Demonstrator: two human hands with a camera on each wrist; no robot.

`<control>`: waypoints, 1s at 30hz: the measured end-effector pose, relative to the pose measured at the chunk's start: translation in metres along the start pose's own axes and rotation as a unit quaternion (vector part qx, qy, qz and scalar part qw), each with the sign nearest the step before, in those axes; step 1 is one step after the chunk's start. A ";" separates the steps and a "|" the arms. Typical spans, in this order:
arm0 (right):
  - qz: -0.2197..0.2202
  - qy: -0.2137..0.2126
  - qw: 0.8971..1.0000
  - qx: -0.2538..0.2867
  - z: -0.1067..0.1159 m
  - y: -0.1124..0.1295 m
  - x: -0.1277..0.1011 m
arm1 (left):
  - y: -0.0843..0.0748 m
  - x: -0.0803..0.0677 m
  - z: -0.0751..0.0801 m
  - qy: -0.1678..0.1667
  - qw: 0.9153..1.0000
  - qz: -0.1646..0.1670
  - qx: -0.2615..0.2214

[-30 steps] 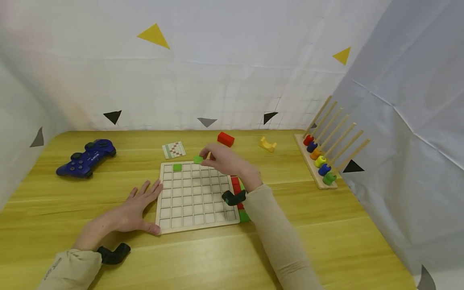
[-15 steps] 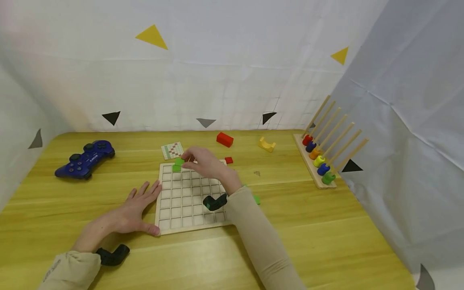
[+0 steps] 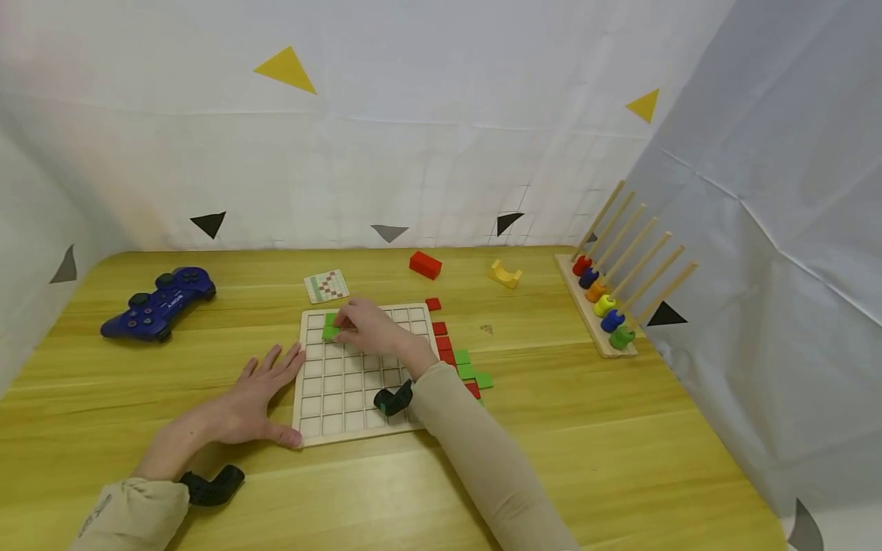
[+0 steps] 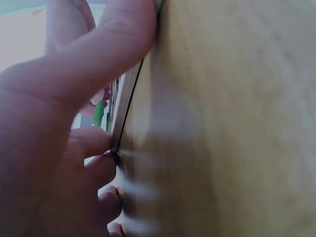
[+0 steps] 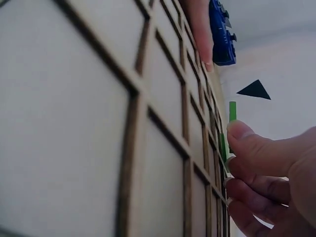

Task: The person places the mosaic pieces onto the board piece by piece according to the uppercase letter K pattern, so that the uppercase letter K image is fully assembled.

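Green tile (image 3: 331, 332) pinched in right hand (image 3: 365, 327) fingertips, seemingly over board (image 3: 344, 405)

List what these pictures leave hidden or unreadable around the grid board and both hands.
- Head view: the right hand covers part of the green tile, so its cell on the grid board is unclear.
- Head view: the pattern card is too small to read.
- Left wrist view: the left hand fills the frame, blurred.

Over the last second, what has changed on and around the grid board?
The right hand carried its pinched green tile leftward and down to the grid board, beside the green tile already placed. Its arm shifted left, uncovering red and green tiles right of the board. The left hand stayed flat at the board's left edge.
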State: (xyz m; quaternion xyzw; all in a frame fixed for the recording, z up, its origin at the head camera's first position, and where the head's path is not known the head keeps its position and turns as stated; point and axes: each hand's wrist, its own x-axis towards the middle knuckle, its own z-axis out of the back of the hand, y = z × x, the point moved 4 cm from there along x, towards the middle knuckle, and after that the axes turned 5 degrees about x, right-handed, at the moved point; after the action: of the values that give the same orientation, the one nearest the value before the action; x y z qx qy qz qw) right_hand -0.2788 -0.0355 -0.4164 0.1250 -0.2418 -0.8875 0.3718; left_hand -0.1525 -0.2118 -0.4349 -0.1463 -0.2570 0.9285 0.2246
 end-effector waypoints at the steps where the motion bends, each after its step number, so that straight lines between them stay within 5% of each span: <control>1: -0.001 0.000 1.000 -0.001 -0.002 -0.001 0.000 | 0.000 0.000 0.000 0.001 1.000 0.000 0.000; 30: 0.004 -0.010 0.999 0.038 -0.003 -0.008 -0.003 | -0.001 0.000 0.000 -0.001 1.000 -0.004 -0.004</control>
State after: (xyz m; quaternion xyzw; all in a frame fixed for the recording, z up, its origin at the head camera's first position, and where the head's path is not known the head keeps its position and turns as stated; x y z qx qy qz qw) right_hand -0.2803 -0.0299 -0.4233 0.1292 -0.2791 -0.8774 0.3681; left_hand -0.1519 -0.2113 -0.4338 -0.1458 -0.2617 0.9266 0.2272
